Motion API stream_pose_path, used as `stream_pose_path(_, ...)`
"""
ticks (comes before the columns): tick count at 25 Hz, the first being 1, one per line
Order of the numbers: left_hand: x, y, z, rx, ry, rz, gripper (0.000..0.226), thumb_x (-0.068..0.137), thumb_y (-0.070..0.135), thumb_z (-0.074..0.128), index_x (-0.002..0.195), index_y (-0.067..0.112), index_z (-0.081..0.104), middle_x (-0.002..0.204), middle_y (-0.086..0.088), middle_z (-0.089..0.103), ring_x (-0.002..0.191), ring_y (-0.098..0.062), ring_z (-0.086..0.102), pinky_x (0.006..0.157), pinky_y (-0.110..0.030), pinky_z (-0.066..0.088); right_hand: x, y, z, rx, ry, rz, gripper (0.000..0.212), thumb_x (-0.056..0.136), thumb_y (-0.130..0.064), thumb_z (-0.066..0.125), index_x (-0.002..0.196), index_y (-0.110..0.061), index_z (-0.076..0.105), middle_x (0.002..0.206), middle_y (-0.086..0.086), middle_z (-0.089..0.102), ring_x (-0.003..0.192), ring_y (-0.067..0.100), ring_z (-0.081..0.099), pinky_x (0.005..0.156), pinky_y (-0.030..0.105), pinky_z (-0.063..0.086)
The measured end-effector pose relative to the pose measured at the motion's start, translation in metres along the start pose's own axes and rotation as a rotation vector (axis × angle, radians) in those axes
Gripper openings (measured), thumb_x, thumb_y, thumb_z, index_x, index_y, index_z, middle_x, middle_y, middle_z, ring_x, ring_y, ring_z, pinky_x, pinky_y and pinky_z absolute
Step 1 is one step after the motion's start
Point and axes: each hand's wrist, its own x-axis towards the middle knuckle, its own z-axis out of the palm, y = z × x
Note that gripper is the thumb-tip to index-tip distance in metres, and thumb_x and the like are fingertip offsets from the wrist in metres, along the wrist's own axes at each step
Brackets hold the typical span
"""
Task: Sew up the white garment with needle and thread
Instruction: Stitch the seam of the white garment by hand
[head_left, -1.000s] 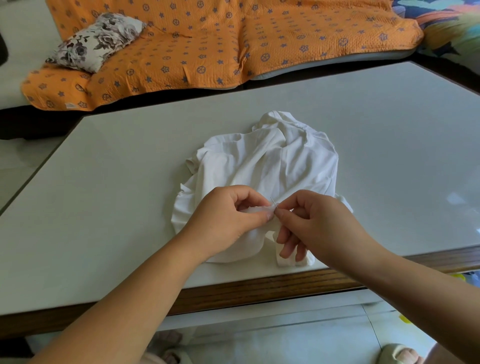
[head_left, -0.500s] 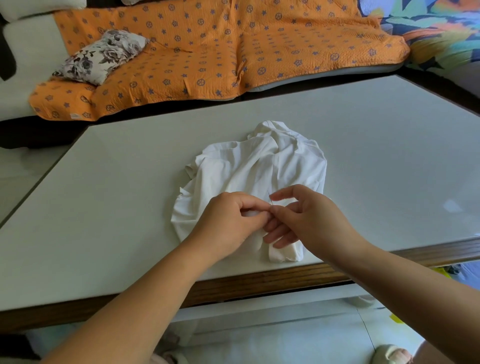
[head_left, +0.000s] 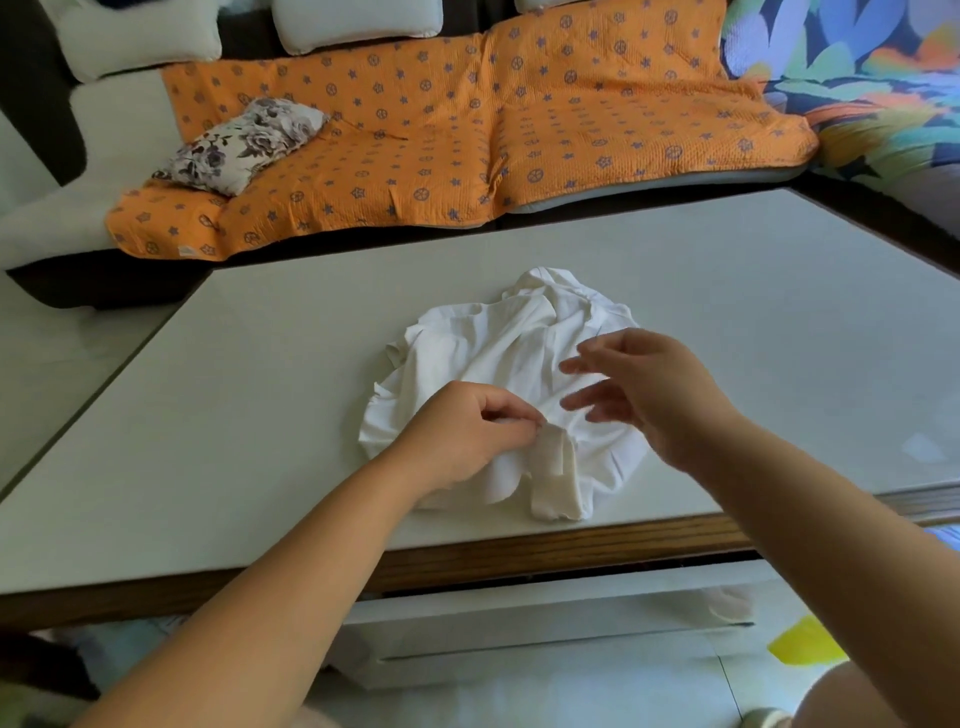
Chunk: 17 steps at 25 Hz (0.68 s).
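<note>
My left grip (head_left: 467, 436) pinches the white garment (head_left: 493, 353) on the table (head_left: 260, 415); at its two o'clock my right grip (head_left: 649, 395) hovers, blurred; I cannot tell its hold.

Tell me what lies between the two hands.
In the head view, only creased cloth of the white garment shows between the left hand and the blurred right hand.
</note>
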Motion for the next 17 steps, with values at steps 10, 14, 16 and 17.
stream_pose_path(10,0.016,-0.023,-0.015,-0.319,-0.210,-0.101,0.012,0.086,0.014,0.072,0.085,0.022,0.080,0.090,0.001,0.075,0.089,-0.010,0.064,0.087,-0.029,0.045,0.050,0.031,-0.050,0.092,0.284,-0.056,0.009,0.101,-0.005,0.047,0.095,-0.002,0.054,0.084,0.020,0.071,0.087,0.035,0.074,0.080,0.041,0.060)
stream_pose_path(14,0.023,-0.027,-0.019,-0.333,-0.258,-0.120,0.012,0.085,0.014,0.072,0.085,0.022,0.080,0.088,0.002,0.074,0.088,-0.011,0.063,0.086,-0.028,0.045,0.057,0.034,-0.063,-0.061,0.381,-0.133,0.013,0.101,-0.008,0.049,0.090,-0.009,0.055,0.084,0.017,0.073,0.084,0.029,0.075,0.086,0.044,0.059)
stream_pose_path(16,0.025,-0.027,-0.017,-0.329,-0.270,-0.122,0.010,0.084,0.014,0.073,0.086,0.021,0.080,0.090,0.000,0.075,0.091,-0.012,0.063,0.090,-0.032,0.044,0.055,0.033,-0.061,-0.075,0.379,-0.121,0.011,0.101,-0.008,0.049,0.091,-0.008,0.055,0.084,0.017,0.073,0.083,0.028,0.075,0.085,0.043,0.059)
stream_pose_path(17,0.026,-0.027,-0.017,-0.329,-0.270,-0.117,0.010,0.084,0.015,0.073,0.087,0.020,0.080,0.092,-0.002,0.075,0.092,-0.014,0.064,0.092,-0.033,0.044,0.053,0.032,-0.056,-0.075,0.361,-0.109,0.010,0.100,-0.007,0.049,0.092,-0.007,0.055,0.083,0.017,0.073,0.082,0.028,0.075,0.083,0.042,0.060)
